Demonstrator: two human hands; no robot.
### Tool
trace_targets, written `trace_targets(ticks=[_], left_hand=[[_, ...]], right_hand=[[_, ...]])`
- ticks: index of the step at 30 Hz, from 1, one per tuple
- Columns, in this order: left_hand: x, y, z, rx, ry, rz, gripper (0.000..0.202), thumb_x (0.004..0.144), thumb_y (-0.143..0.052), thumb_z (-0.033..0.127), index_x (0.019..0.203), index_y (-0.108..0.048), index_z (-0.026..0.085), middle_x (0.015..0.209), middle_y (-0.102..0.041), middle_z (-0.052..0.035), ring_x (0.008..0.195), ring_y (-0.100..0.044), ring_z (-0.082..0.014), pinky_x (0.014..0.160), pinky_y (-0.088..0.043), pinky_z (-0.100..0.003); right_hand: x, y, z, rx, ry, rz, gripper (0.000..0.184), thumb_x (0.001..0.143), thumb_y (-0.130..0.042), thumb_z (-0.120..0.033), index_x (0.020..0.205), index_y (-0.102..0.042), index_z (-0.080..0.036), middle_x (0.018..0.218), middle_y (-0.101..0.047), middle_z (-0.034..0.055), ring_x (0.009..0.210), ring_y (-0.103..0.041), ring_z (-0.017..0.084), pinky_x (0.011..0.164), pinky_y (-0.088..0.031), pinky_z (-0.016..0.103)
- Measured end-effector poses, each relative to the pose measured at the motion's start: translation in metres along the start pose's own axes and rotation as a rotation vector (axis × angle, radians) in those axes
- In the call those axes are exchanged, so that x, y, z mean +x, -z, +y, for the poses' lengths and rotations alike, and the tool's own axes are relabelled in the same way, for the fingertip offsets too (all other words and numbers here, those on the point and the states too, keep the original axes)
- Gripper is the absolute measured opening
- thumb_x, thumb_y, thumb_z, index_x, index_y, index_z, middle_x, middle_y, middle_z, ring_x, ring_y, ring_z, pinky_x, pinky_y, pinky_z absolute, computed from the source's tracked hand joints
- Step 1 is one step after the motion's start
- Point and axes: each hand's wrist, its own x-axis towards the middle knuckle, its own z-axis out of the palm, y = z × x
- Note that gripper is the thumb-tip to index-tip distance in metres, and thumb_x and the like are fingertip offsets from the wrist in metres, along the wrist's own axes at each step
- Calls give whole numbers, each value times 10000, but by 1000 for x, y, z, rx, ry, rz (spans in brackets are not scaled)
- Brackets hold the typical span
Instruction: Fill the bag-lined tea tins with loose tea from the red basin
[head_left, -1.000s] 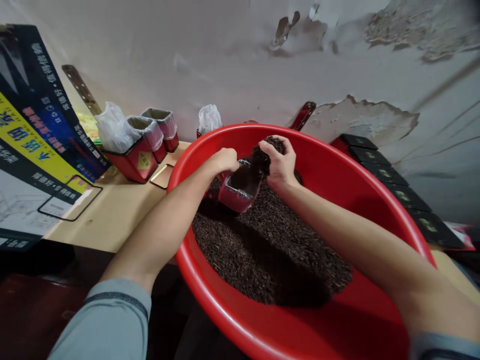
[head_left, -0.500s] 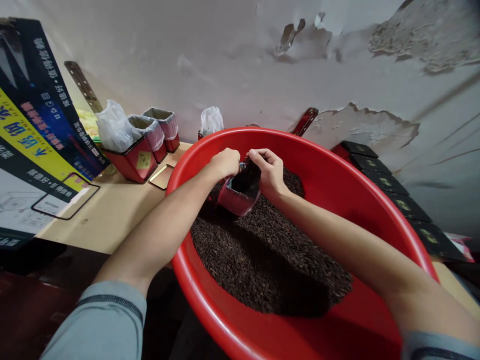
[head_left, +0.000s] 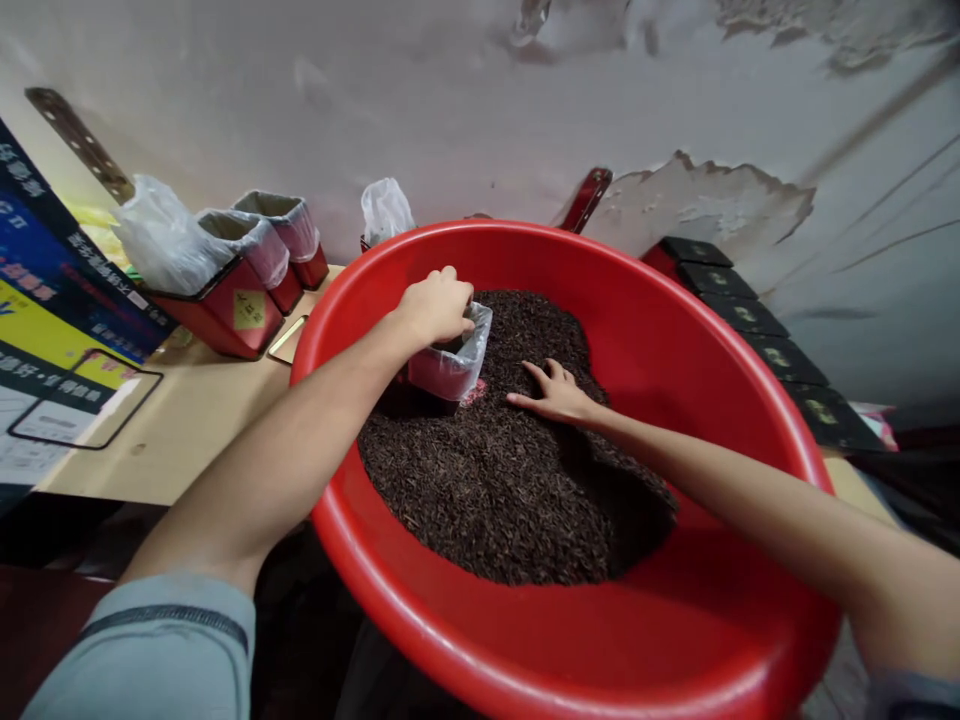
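Note:
A large red basin (head_left: 757,380) holds a heap of dark loose tea leaves (head_left: 495,500). Standing in the leaves is a red tin (head_left: 442,375) lined with a clear plastic bag (head_left: 474,345) folded over its rim. My left hand (head_left: 439,305) grips the tin's far left edge, its fingers curled over the rim and partly hidden. To the right of the tin, my right hand (head_left: 559,395) lies low on the tea with spread fingers, holding nothing I can see. A small pink-red patch (head_left: 474,393) shows at the tin's base.
Several bag-lined red tins (head_left: 244,305) stand left of the basin on a wooden board (head_left: 187,440). One more bag-topped tin (head_left: 386,210) is behind it. Dark-lidded tins (head_left: 787,360) line the right side. A printed carton (head_left: 52,330) stands far left, a peeling wall behind.
My right hand has left the tin's rim and moved down onto the tea, fingers now spread. The left hand stays at the tin's edge. The whole view has shifted somewhat.

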Motion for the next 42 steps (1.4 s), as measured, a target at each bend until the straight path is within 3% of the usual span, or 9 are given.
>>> trace_targets(ticks=[4, 9, 13, 19, 22, 25, 30, 38, 42], left_hand=[[1, -1, -3, -28, 78, 5, 441, 936, -619, 400, 1326, -648, 195, 1364, -568, -117, 1242, -559, -270, 1013, -480, -338], [4, 0, -10, -81, 81, 74, 390, 937, -601, 379, 1264, -685, 184, 1324, -618, -121, 1204, -587, -265, 982, -489, -331], [11, 1, -19, -150, 114, 108, 353, 929, -609, 344, 1233, -702, 190, 1248, -675, -88, 1181, -595, -235, 1014, -459, -306], [15, -1, -30, -210, 141, 126, 333, 909, -634, 332, 1192, -726, 184, 1215, -717, -90, 1162, -627, -227, 1031, -467, -308], [13, 0, -32, -203, 210, 85, 354, 895, -650, 340, 1195, -729, 170, 1221, -723, -126, 1134, -664, -253, 999, -507, -337], [10, 3, -29, -208, 263, -70, 296, 854, -683, 259, 1115, -759, 143, 994, -774, -140, 946, -733, -247, 887, -556, -320], [5, 13, -22, -262, 198, -227, 220, 808, -691, 154, 1007, -771, 103, 790, -765, -131, 713, -752, -237, 743, -589, -315], [0, 20, -20, -383, 217, -324, 178, 820, -653, 96, 962, -762, 98, 846, -777, -125, 730, -763, -231, 729, -610, -311], [1, 17, -23, -411, 199, -320, 221, 807, -629, 87, 976, -770, 110, 861, -781, -127, 778, -770, -249, 782, -613, -338]], right_hand=[[-8, -18, -14, -81, 148, -46, 919, 766, -649, -776, 1512, -447, -279, 1513, -425, 196, 1392, -425, 472, 1123, -382, 612], [-1, -18, -15, 5, 318, -54, 599, 780, -758, -448, 1317, -601, -232, 1294, -618, 143, 1183, -616, 315, 1062, -469, 434], [5, -18, -10, 153, 346, -2, 483, 704, -738, -257, 1179, -654, -239, 1117, -703, 57, 995, -651, 239, 939, -506, 364], [-2, 0, -26, 475, 189, 40, 504, 593, -683, -291, 1091, -632, -231, 695, -589, -58, 540, -456, 122, 526, -381, 264], [-6, 20, -45, 726, 170, 89, 530, 553, -726, -357, 1053, -587, -248, 679, -572, -59, 555, -496, 140, 522, -407, 273], [-9, 46, -67, 907, 230, 219, 574, 545, -763, -404, 1065, -554, -276, 830, -659, -15, 679, -608, 189, 601, -500, 321], [-11, 70, -105, 1022, 456, 448, 627, 714, -692, -552, 1269, -497, -333, 1116, -686, 37, 893, -686, 228, 752, -564, 398], [-15, 41, -156, 1105, 683, 607, 610, 806, -687, -632, 1288, -447, -345, 1172, -618, 34, 1028, -649, 238, 897, -562, 447], [-16, 29, -167, 1136, 703, 641, 499, 800, -733, -594, 1138, -504, -306, 1114, -618, 21, 1004, -637, 204, 940, -542, 415]])
